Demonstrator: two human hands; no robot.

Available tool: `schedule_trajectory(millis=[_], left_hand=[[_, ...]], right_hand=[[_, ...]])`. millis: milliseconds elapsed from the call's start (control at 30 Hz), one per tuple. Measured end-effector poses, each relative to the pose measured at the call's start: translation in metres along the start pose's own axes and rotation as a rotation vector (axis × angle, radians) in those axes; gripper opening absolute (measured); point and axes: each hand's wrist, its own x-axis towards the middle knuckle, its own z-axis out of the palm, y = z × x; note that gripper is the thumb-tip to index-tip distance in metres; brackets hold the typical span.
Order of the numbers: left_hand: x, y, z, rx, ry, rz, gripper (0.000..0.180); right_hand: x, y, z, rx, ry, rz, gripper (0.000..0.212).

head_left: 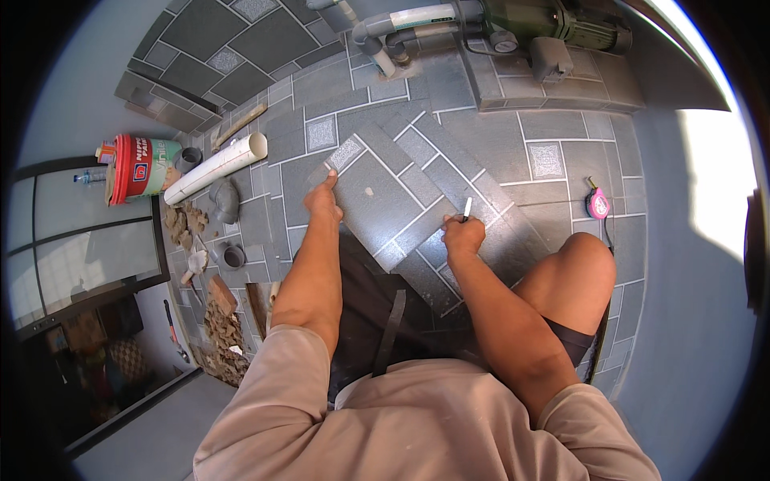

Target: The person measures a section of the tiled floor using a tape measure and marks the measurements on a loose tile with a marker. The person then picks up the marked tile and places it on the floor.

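A loose grey floor tile (385, 196) with white joint lines lies at a slant before me, overlapping another slanted grey tile (437, 164). My left hand (323, 199) grips the left edge of the upper tile, one finger stretched along its top near the speckled corner. Closed around a marker (468, 207) with a white upper end, my right hand (464, 238) rests by that tile's right edge. The marker's lower tip is hidden by the fingers. A small pale spot shows on the upper tile's face.
At left stand a red-and-green paint bucket (144, 170), a white pipe (215, 168), grey pipe fittings (224, 200) and rubble (224, 345). A pink tape measure (597, 203) lies right. A green pump (553, 28) sits on a tiled ledge at the back, beside grey pipes (413, 18).
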Motion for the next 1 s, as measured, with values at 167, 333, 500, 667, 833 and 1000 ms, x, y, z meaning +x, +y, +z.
schedule_trajectory(millis=[167, 333, 500, 667, 833, 1000], left_hand=[[0.008, -0.008, 0.004, 0.026, 0.020, 0.026, 0.060], [0.007, -0.007, 0.007, 0.085, 0.053, 0.004, 0.059], [0.000, -0.003, 0.020, 0.146, 0.092, 0.022, 0.062], [0.004, -0.008, 0.017, 0.159, 0.094, 0.128, 0.064], [0.004, -0.010, 0.021, 0.125, 0.062, 0.132, 0.066], [-0.002, -0.013, 0.024, 0.106, 0.106, 0.137, 0.068]], right_hand=[[-0.013, -0.021, -0.014, 0.187, -0.084, 0.098, 0.020], [-0.027, -0.047, -0.032, 0.336, -0.155, 0.185, 0.013], [-0.018, -0.046, -0.038, 0.332, -0.178, 0.225, 0.016], [-0.024, -0.053, -0.041, 0.370, -0.213, 0.285, 0.017], [-0.027, -0.049, -0.043, 0.401, -0.211, 0.232, 0.017], [-0.030, -0.051, -0.045, 0.400, -0.186, 0.209, 0.015]])
